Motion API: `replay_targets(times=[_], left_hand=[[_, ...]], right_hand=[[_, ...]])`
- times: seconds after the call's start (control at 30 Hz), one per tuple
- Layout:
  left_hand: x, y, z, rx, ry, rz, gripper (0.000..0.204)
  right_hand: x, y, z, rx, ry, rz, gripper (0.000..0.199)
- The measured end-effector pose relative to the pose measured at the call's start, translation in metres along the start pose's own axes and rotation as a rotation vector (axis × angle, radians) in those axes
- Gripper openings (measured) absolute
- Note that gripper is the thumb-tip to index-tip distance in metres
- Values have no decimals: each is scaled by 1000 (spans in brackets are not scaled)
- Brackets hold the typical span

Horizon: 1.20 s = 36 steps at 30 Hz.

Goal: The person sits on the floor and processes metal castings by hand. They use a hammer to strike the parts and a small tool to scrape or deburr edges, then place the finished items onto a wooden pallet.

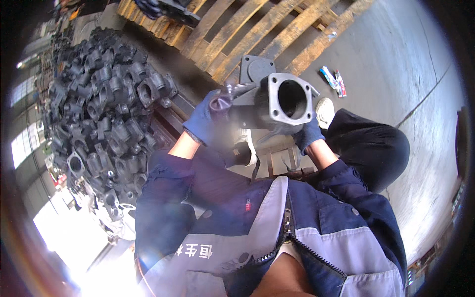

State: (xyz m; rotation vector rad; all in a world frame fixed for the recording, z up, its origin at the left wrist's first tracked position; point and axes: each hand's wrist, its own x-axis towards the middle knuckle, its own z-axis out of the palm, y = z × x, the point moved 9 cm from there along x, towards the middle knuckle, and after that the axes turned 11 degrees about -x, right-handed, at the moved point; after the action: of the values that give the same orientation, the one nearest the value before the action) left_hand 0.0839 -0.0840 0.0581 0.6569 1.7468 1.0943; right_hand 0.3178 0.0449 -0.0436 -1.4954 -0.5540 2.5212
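Observation:
A dark grey metal casting (pixel 262 106) is held up in front of me, its square flange with corner holes and a wide round bore turned toward the upper right. A second square flange plate (pixel 257 69) shows behind it; whether it belongs to the same piece I cannot tell. My left hand (pixel 202 119), in a blue glove, grips the casting's left side, with a blurred, shiny dark round part (pixel 221 102) beside the fingers. From below the flange my right hand (pixel 310 134), also blue-gloved, supports the right side, its fingers partly hidden behind the metal.
A large heap of similar dark castings (pixel 106 99) rises on the left. Wooden pallets (pixel 237 42) lie ahead, with a dark object (pixel 178 11) on top. Right of them, a crumpled blue, white and red wrapper (pixel 334 81) lies on the concrete floor (pixel 396 59).

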Motion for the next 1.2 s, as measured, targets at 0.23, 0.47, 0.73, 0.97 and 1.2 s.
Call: replay_targets(times=[0.23, 0.47, 0.73, 0.97, 1.2], left_hand=[[6, 57, 57, -735, -183, -132, 62], [-1, 83, 28, -441, -16, -84, 68], [4, 75, 21, -629, 99, -240, 76], [6, 68, 23, -525, 75, -306, 92], [14, 58, 15, -450, 82, -285, 85]], right_hand=[[3, -45, 10, -649, -154, -270, 36], [-8, -74, 29, -344, -148, -455, 29], [-36, -94, 63, -355, -89, -292, 43], [-32, -99, 56, -451, -78, -382, 46], [-58, -125, 73, -800, -57, -643, 49]])
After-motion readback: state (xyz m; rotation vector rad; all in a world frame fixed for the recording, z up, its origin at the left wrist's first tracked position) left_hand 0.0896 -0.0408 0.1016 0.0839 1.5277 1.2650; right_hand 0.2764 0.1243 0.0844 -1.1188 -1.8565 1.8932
